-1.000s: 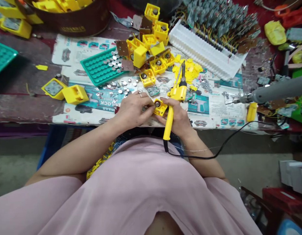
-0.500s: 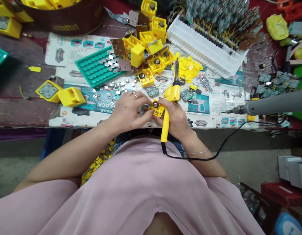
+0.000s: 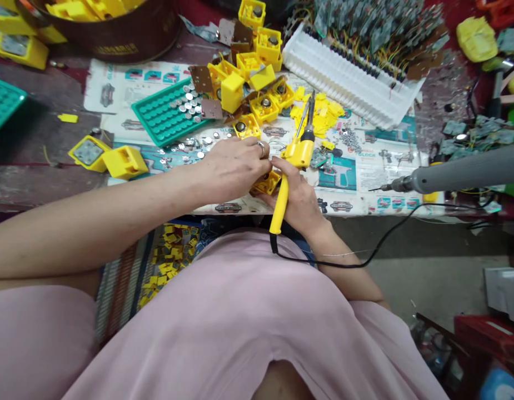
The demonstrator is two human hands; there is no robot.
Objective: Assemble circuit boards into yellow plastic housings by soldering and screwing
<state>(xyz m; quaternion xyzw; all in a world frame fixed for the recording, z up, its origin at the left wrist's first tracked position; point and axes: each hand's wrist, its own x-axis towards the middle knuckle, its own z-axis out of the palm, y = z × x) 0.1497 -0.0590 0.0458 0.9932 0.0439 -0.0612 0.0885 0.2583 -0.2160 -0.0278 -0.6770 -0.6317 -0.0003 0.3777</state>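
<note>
My right hand (image 3: 303, 201) is closed around a yellow soldering iron (image 3: 283, 205), whose metal tip points away from me. The same hand also holds a small yellow plastic case (image 3: 270, 182) near the table's front edge. My left hand (image 3: 236, 169), a ring on one finger, reaches over the far side of this case. Its fingers are bunched downwards, and whatever is between them is hidden. Just beyond it is an open yellow case with a round metal part (image 3: 241, 127). Small circuit boards (image 3: 320, 159) lie right of the iron.
A green tray (image 3: 159, 119) with silver discs lies at left. Yellow cases (image 3: 232, 91) are piled behind my hands. A white foam rack (image 3: 344, 78) holds wired boards at the back right. A grey electric screwdriver (image 3: 452, 173) juts in from the right. The iron's black cord (image 3: 382, 244) trails rightwards.
My left hand has left the near side of the yellow case and moved forward over its far edge, covering the circuit board there. My right hand keeps the soldering iron and case.
</note>
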